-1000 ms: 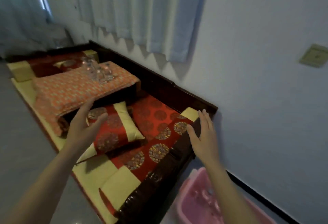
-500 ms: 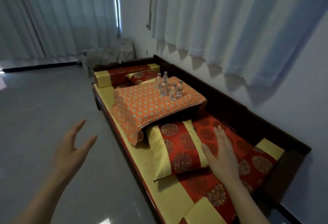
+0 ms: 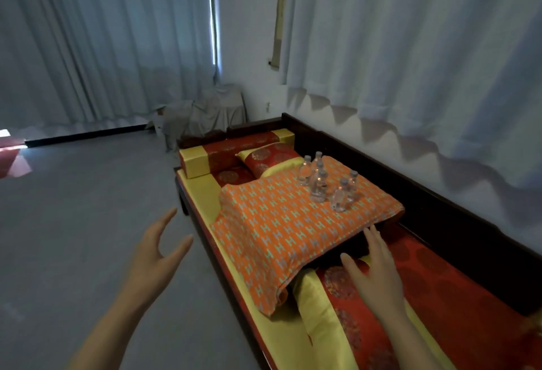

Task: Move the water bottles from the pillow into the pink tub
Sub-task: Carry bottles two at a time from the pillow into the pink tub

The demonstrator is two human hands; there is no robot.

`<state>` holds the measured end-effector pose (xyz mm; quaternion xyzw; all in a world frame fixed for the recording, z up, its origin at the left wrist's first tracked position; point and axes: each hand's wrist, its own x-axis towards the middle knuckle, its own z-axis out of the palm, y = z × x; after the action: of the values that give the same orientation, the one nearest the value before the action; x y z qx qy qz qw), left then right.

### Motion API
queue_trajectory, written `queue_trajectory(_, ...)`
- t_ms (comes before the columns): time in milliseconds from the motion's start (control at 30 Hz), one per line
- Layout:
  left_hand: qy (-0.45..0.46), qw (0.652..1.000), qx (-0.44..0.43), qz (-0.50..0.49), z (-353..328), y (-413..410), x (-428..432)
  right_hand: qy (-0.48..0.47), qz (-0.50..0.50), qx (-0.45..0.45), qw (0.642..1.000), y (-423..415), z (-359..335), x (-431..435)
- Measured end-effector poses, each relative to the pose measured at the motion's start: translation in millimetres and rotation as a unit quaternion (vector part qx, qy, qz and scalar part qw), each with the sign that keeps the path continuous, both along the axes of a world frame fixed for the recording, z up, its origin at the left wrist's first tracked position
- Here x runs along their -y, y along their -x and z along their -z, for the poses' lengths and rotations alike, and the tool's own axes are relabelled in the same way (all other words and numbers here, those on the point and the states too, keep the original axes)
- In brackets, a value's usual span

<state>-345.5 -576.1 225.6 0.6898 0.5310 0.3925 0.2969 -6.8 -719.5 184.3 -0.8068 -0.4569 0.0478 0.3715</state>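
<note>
Ahead of the right grip [image 3: 374,272], bare orange pillow [image 3: 281,223] leads to the clustered water bottles [image 3: 325,184], standing close together. The dark wooden backrest [image 3: 440,223] walls its right. Left of the left grip [image 3: 152,255], open floor [image 3: 88,208].

Your orange pillow [image 3: 293,223] carries a teal H pattern; clear water bottles [image 3: 319,184] on it. Behind it, red cushion [image 3: 264,157] with gold medallions. Under it, yellow-and-red mattress [image 3: 440,290], dark brown frame [image 3: 440,223].
</note>
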Motion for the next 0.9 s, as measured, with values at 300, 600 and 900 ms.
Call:
queue_trajectory(300, 0.021, 1.0, 0.004, 0.014, 9, 17, -190, 0.002, 0.018, -0.006, 1.0, 19, -2, -195)
queue_trajectory(600, 0.033, 0.988, -0.003, 0.15, 23, -23, -403, 0.025, 0.118, 0.023, 0.992, 37, 17, -327)
queue_trajectory(900, 0.026, 0.95, 0.003, 0.313, 58, -163, -519, 0.048, 0.244, 0.006, 0.969, 9, 39, -362)
